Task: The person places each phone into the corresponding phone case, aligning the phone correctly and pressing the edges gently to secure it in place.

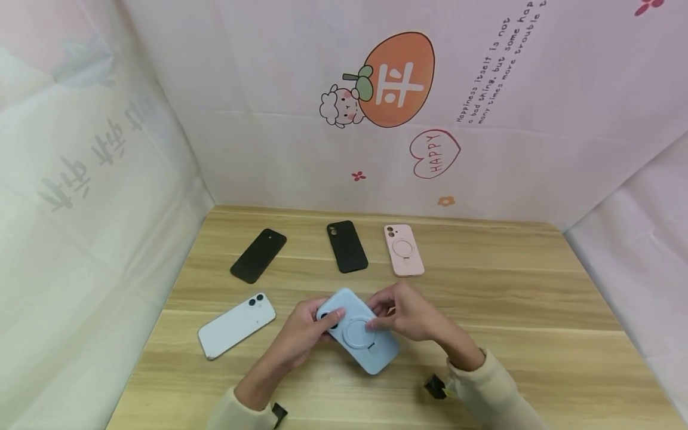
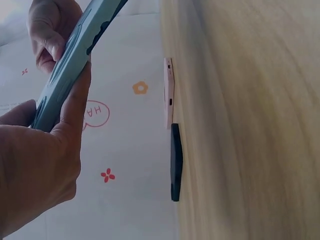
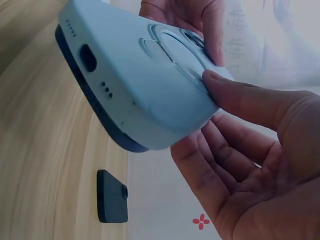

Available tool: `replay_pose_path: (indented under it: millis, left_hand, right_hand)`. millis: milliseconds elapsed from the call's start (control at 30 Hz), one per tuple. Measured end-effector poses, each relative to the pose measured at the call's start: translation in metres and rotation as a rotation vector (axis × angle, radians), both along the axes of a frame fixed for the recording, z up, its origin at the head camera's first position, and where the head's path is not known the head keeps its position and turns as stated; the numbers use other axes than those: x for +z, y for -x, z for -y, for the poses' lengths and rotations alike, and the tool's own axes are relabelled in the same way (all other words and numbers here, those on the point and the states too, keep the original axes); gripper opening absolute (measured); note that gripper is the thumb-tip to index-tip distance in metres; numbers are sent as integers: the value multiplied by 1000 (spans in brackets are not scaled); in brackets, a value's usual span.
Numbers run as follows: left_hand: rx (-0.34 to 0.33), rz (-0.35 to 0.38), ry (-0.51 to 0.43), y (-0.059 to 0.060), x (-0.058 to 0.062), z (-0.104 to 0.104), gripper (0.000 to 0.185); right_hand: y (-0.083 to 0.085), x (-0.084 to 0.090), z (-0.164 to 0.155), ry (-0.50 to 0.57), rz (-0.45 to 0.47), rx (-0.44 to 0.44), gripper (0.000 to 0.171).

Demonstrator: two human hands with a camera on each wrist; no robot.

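Above the table, a light blue phone case (image 1: 371,352) with a round ring on its back is held tilted between both hands. Along its underside in the right wrist view, a dark slab (image 3: 95,107) sticks out past the case's edge, like a phone partly in it. My left hand (image 1: 302,334) grips the camera end, thumb on the back near the camera opening, fingers beneath. My right hand (image 1: 411,313) holds the opposite long side, thumb at the ring (image 3: 175,47) and fingers curled by the edge. The fingers under the case are partly hidden.
A white phone (image 1: 236,325) lies at the left of the wooden table (image 1: 516,280). Behind it is a flat black slab (image 1: 258,255). Farther back lie a black phone case (image 1: 347,246) and a pink phone case (image 1: 405,251) with a ring. White cloth walls surround the table.
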State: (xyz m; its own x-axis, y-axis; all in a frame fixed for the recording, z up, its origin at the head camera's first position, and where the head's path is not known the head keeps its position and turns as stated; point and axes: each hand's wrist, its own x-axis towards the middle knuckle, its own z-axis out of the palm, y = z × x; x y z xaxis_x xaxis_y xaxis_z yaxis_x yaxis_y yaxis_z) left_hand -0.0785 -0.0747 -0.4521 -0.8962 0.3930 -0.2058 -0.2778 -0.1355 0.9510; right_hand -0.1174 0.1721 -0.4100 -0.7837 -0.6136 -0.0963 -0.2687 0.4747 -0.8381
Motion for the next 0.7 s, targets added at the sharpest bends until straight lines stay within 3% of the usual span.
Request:
replay_pose_path:
  millis: [333,533,700]
  left_hand:
    - [116,-13,24,-1,-3,-1,36]
    - [250,53,-90,-1,2,-1,37]
    - [270,70,-150,-1,4,0,41]
  right_hand:
    - [1,-6,0,26,-61,-82,17]
    - [0,-12,-3,34,-86,-158,13]
    - [1,-15,-6,79,-73,-183,13]
